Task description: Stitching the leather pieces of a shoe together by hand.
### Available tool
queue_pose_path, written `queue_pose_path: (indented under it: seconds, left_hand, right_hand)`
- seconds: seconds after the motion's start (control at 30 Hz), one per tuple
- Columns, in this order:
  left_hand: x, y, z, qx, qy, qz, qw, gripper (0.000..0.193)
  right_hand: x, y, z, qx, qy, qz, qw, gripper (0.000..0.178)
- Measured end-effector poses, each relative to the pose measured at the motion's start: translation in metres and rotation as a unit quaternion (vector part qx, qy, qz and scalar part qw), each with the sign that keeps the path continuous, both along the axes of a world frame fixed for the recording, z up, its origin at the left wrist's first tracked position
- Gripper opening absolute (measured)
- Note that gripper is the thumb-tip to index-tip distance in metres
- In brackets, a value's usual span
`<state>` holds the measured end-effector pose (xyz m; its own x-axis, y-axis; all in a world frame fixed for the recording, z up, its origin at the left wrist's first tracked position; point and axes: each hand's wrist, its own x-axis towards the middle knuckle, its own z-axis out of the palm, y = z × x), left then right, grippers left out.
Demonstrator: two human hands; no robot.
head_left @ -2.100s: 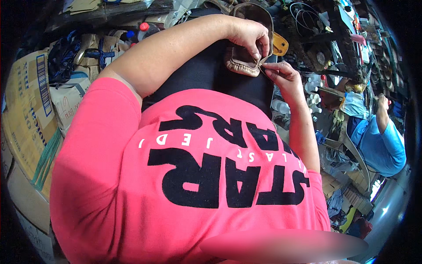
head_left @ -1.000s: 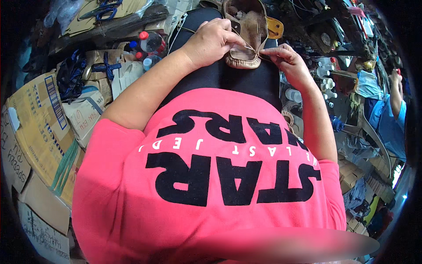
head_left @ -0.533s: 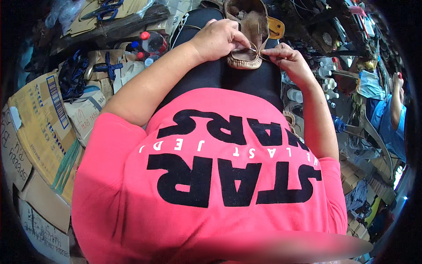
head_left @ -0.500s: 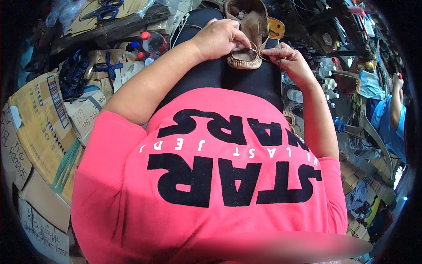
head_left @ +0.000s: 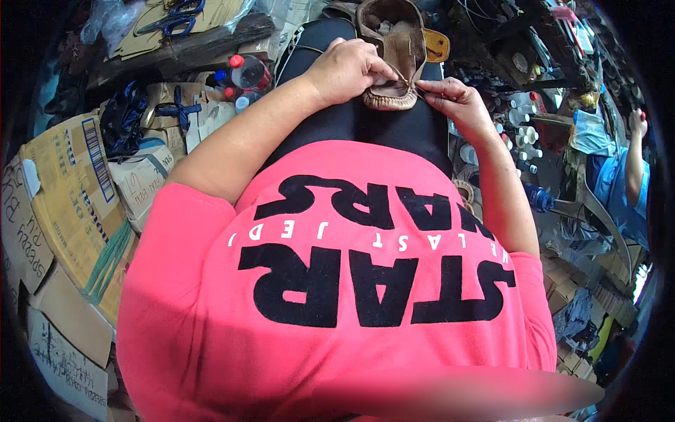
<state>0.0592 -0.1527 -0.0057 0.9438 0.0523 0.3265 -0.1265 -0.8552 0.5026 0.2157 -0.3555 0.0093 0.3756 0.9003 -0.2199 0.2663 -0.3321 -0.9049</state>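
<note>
Since the wearer's pink shirt (head_left: 211, 337) is hogging most of the view, you're looking past its black-and-white lettering to the good stuff, with black trousers (head_left: 309, 126) showing just beyond it. Over on the left a big yellowish carton (head_left: 70, 204) is leaning at an angle, and way off to the right a co-worker in a blue top (head_left: 626, 204) is holding one arm up. The brown shoe (head_left: 408, 53) is sitting over the wearer's legs, puckered toe (head_left: 389, 102) pointing back at the wearer's body. The left hand (head_left: 344, 67) is resting at the left edge of the shoe's opening, its grip nearly closed, fingers bunched; the right hand (head_left: 460, 102) is sitting at the opposite edge near the toe, thumb and forefinger close together. Can't tell if either is pinching something thin, it's too tiny. Some blue-handled scissors (head_left: 184, 17) are lying up top left, and a tan leather piece (head_left: 436, 46) is poking out right beside the shoe.
</note>
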Motion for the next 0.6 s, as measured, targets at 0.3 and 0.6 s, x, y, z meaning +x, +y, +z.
queue_pose_path:
  seconds: [0.3,0.6]
  left_hand:
    - [0.018,-0.017,-0.003,-0.185,0.099,0.073,0.975,0.018]
    - [0.031,-0.014,0.017,-0.015,0.101,0.03,0.994,0.017]
  right_hand:
    - [-0.002,0.011,0.005,-0.012,0.119,-0.045,0.992,0.027]
    - [0.011,0.04,0.011,-0.052,-0.112,0.019,0.992,0.02]
